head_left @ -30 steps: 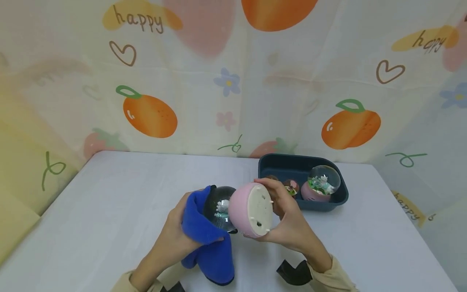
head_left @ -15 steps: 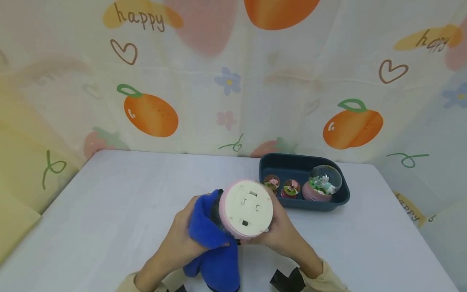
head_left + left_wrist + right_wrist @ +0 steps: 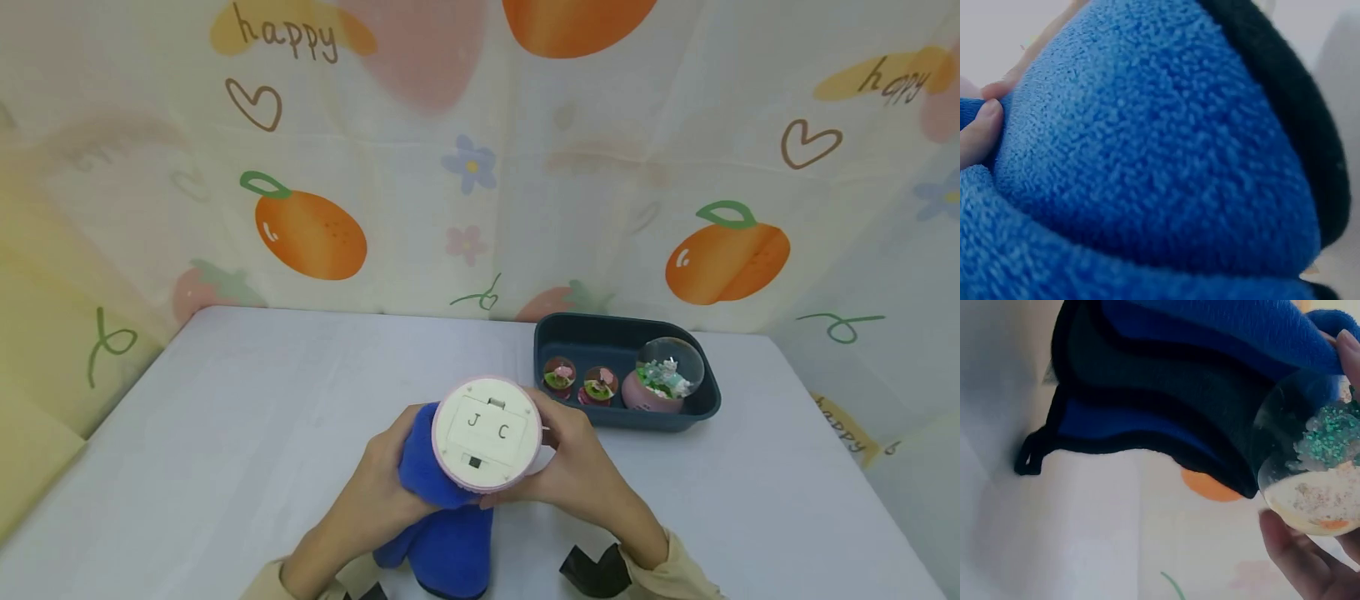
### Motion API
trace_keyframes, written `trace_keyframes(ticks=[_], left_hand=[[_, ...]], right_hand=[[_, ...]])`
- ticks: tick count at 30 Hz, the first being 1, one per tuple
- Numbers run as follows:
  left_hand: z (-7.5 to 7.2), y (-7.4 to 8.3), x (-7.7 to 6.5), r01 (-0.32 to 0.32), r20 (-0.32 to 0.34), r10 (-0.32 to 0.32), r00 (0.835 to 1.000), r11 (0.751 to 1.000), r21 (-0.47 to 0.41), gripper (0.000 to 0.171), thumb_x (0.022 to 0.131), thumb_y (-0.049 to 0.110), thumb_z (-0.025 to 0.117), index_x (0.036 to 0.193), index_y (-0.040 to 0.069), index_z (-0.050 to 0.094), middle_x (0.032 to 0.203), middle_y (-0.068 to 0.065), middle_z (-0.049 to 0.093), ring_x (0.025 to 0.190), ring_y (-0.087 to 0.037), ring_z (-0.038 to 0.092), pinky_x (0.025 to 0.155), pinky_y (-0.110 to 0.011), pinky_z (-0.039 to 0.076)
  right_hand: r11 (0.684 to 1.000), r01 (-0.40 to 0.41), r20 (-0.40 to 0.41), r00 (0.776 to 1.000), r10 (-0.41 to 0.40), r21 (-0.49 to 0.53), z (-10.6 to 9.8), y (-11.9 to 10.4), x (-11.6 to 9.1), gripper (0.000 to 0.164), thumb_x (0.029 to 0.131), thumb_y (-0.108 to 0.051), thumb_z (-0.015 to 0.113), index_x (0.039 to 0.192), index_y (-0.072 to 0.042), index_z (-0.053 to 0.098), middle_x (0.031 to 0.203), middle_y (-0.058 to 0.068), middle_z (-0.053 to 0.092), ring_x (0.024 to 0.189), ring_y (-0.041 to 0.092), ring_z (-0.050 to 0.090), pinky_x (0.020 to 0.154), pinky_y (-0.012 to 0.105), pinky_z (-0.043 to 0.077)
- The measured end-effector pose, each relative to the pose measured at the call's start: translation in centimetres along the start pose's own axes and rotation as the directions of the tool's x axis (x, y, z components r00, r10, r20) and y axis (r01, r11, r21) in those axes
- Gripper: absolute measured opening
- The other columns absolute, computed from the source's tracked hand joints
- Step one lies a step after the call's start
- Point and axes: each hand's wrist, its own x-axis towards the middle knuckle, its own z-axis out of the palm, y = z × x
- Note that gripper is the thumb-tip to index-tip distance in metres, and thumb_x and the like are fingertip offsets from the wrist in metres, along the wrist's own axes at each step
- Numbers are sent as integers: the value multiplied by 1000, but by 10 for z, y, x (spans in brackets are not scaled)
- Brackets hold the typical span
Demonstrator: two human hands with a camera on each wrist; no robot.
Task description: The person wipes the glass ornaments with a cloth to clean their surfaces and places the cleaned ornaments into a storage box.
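A snow globe [image 3: 487, 437] with a pink base is held mid-air, its white underside facing the head camera. My right hand [image 3: 577, 454] grips it from the right side. In the right wrist view its clear dome [image 3: 1282, 478] shows green glitter inside, and a finger [image 3: 1285, 544] lies along the glass. My left hand [image 3: 378, 479] holds a blue cloth [image 3: 453, 550] with dark edging against the globe's left side. The cloth hangs below in folds and fills most of the left wrist view. From the head, the base hides the dome.
A dark blue tray [image 3: 551, 329] stands at the back right of the white table [image 3: 225, 417]. Inside it are another snow globe [image 3: 663, 379] on a pink base and two small globes, a left one [image 3: 558, 377] and a right one [image 3: 598, 385]. A patterned curtain [image 3: 412, 208] hangs behind.
The globe has turned from dome-left, base-right to underside facing the head camera, then shifted slightly left. Both hands still hold globe and cloth.
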Motion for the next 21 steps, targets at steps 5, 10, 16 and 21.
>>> trace_keyframes(ticks=[5, 10, 16, 21], left_hand=[[-5, -1, 0, -6, 2, 6, 1000, 1000, 3, 68, 76, 19, 86, 134, 18, 49, 127, -1, 66, 113, -19, 66, 92, -42, 55], [-16, -1, 1, -42, -35, 41, 999, 999, -31, 67, 77, 11, 84, 135, 16, 50, 125, -3, 66, 112, -13, 65, 93, -36, 55], [-26, 2, 1, -8, -94, 4, 996, 999, -42, 72, 76, 9, 84, 139, 16, 49, 131, -4, 63, 114, -7, 61, 93, -29, 53], [-29, 5, 0, 10, -177, -15, 984, 999, -32, 76, 74, 6, 84, 141, 10, 48, 136, -9, 60, 115, 0, 57, 95, -22, 49]], right_hand=[[998, 50, -72, 996, -52, -43, -2, 5, 1, 90, 57, -12, 97, 136, -16, 55, 131, 2, 63, 120, 12, 58, 83, 32, 59], [994, 98, -118, 988, -103, -50, -6, 9, 1, 85, 59, -8, 95, 134, -12, 56, 129, 7, 61, 115, 12, 56, 86, 29, 57], [996, 76, -153, 985, -83, -46, -13, 10, 3, 85, 59, -2, 94, 133, -12, 54, 131, 5, 56, 123, 14, 50, 102, 29, 50], [994, 49, -164, 984, -65, -96, -18, 8, 3, 86, 57, -1, 94, 133, -14, 56, 132, 1, 55, 125, 15, 49, 100, 29, 51]])
